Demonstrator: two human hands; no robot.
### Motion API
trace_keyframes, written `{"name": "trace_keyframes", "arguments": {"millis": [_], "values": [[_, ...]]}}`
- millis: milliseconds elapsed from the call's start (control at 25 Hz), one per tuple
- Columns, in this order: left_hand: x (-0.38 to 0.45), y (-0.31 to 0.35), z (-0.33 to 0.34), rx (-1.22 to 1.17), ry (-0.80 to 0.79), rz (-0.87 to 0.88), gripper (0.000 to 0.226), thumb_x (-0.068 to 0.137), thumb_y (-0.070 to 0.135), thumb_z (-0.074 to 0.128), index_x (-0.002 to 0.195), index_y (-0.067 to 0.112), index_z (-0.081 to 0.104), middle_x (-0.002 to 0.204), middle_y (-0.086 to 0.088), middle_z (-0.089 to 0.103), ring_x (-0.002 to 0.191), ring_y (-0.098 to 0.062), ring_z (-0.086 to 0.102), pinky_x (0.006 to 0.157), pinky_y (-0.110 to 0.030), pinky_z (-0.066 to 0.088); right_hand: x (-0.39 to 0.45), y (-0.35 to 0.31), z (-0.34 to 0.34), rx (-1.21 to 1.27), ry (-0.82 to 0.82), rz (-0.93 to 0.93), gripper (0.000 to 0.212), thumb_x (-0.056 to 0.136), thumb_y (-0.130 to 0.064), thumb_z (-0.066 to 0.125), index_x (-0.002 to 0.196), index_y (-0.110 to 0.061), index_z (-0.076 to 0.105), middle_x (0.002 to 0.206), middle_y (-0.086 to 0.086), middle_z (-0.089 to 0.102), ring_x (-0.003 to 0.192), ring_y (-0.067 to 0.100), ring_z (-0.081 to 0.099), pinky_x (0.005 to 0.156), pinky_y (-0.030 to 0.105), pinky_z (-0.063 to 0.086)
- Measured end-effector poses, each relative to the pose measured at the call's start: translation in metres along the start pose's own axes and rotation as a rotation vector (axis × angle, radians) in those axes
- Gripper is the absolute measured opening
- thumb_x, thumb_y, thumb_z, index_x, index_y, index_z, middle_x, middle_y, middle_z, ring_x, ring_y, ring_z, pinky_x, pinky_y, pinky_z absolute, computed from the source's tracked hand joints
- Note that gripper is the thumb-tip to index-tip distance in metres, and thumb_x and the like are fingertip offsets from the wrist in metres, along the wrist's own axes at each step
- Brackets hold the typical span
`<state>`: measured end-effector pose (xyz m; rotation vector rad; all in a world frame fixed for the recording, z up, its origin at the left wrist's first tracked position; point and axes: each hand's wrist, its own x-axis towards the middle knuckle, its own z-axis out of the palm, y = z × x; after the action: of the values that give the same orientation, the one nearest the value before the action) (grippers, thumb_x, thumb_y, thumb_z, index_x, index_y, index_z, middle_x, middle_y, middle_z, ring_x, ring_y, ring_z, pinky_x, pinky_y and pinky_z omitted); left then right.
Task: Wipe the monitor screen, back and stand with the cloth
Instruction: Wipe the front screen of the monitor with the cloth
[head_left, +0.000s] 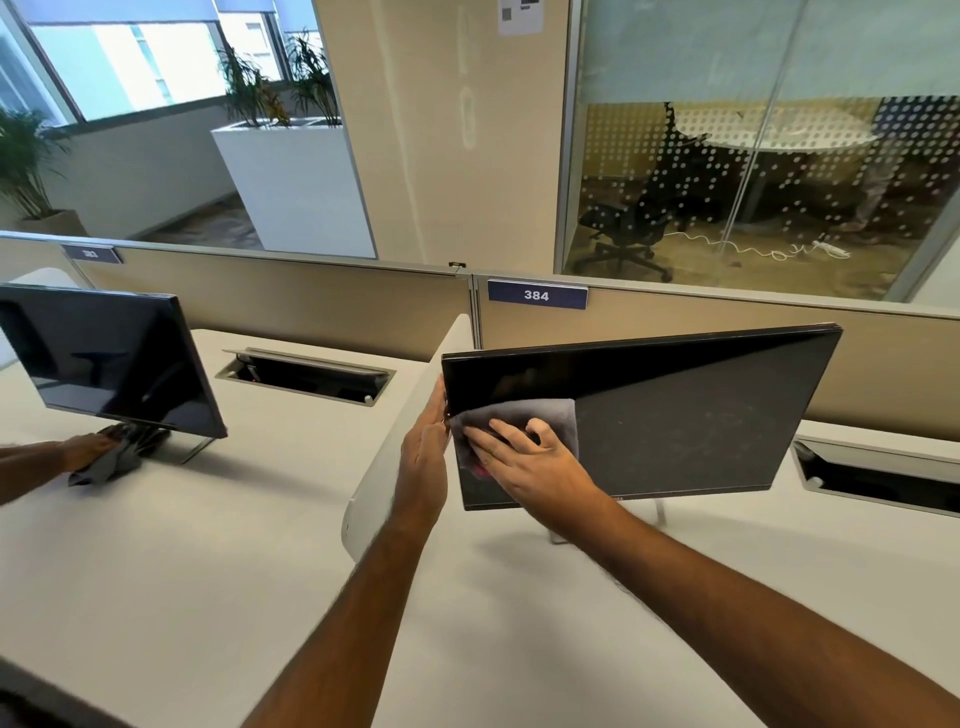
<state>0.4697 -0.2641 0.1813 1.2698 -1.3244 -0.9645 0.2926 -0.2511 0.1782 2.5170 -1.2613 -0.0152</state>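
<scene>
A black monitor (675, 415) stands on the white desk ahead of me, its dark screen facing me and tilted back. My left hand (423, 457) grips the monitor's left edge, fingers wrapped behind it. A grey cloth (540, 415) lies flat against the lower left of the screen, and my right hand (524, 457) presses on it with fingers spread. Part of the silver stand (660, 512) shows below the monitor's bottom edge; the back is hidden.
A curved white divider (395, 457) separates my desk from the one on the left, where another person's hand (85, 449) wipes the base of a second monitor (109, 364) with a grey cloth. Open cable trays (306, 374) (878, 475) sit in the desks. A beige partition (727, 353) runs behind.
</scene>
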Motion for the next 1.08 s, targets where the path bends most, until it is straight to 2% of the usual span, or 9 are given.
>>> {"name": "trace_keyframes", "arguments": {"millis": [80,200,280,480,600,720,880,960,1080], "values": [[-0.005,0.005,0.002,0.004,0.002,0.028,0.037,0.107,0.047,0.030,0.141,0.058,0.034,0.131,0.050,0.048,0.119,0.024,0.051,0.098,-0.003,0.042,-0.011,0.005,0.006,-0.005,-0.020,-0.004,0.080,0.092,-0.018,0.070,0.160,-0.019,0.026,0.170,0.003,0.016,0.154,0.029,0.022,0.114,0.049,0.031],[-0.006,0.002,0.005,0.020,0.007,0.022,0.037,0.106,0.051,0.029,0.139,0.066,0.034,0.132,0.051,0.047,0.125,0.019,0.050,0.104,-0.007,0.039,-0.018,0.014,-0.004,0.004,0.052,0.067,0.084,0.087,-0.018,0.075,0.158,-0.017,0.031,0.168,0.003,0.022,0.147,0.030,0.033,0.106,0.046,0.036],[-0.004,0.002,0.005,0.015,0.029,0.003,0.034,0.108,0.050,0.032,0.138,0.064,0.037,0.135,0.042,0.051,0.123,0.013,0.055,0.106,-0.014,0.041,-0.011,0.013,-0.015,-0.008,0.099,0.104,0.087,0.083,-0.021,0.079,0.157,-0.016,0.033,0.167,0.004,0.025,0.143,0.030,0.036,0.101,0.045,0.037],[0.003,-0.008,-0.003,-0.040,0.018,-0.025,0.042,0.113,0.028,0.035,0.154,0.026,0.040,0.148,0.005,0.054,0.116,-0.002,0.065,0.103,-0.024,0.052,0.008,-0.009,-0.017,0.006,0.085,0.047,0.085,0.088,-0.021,0.076,0.158,-0.016,0.029,0.168,0.005,0.021,0.148,0.032,0.031,0.107,0.049,0.037],[0.002,0.001,-0.004,0.004,0.007,0.004,0.038,0.112,0.040,0.036,0.150,0.044,0.039,0.145,0.021,0.052,0.117,0.007,0.059,0.098,-0.011,0.050,-0.003,-0.010,-0.006,0.010,0.013,0.024,0.081,0.091,-0.018,0.072,0.159,-0.018,0.029,0.169,0.003,0.020,0.150,0.031,0.029,0.109,0.049,0.036],[-0.002,0.005,0.000,0.018,0.021,0.012,0.036,0.101,0.056,0.032,0.136,0.062,0.038,0.136,0.037,0.050,0.125,0.004,0.056,0.103,-0.013,0.044,-0.018,0.001,0.007,0.017,-0.072,0.014,0.089,0.087,-0.017,0.075,0.160,-0.020,0.024,0.169,0.000,0.015,0.152,0.028,0.021,0.112,0.048,0.030],[-0.003,0.004,0.003,0.011,0.032,0.013,0.036,0.100,0.059,0.032,0.135,0.066,0.038,0.136,0.039,0.050,0.127,0.007,0.054,0.108,-0.015,0.039,-0.022,0.021,-0.005,-0.026,0.065,0.130,0.088,0.079,-0.022,0.082,0.155,-0.020,0.037,0.165,-0.002,0.028,0.140,0.025,0.033,0.097,0.045,0.035],[-0.005,0.005,0.005,0.024,0.037,0.002,0.041,0.100,0.061,0.032,0.140,0.063,0.039,0.142,0.032,0.052,0.130,0.003,0.053,0.111,-0.019,0.039,-0.013,0.022,-0.015,-0.030,0.145,0.142,0.084,0.082,-0.025,0.079,0.155,-0.020,0.037,0.165,-0.001,0.028,0.140,0.026,0.031,0.094,0.044,0.032],[-0.007,0.001,0.004,0.011,0.046,0.007,0.055,0.104,0.055,0.035,0.156,0.039,0.038,0.153,0.011,0.052,0.135,-0.005,0.054,0.110,-0.023,0.045,0.000,0.005,-0.014,0.003,0.142,0.111,0.084,0.085,-0.027,0.078,0.156,-0.020,0.035,0.165,0.001,0.028,0.143,0.028,0.029,0.100,0.047,0.033]]}}
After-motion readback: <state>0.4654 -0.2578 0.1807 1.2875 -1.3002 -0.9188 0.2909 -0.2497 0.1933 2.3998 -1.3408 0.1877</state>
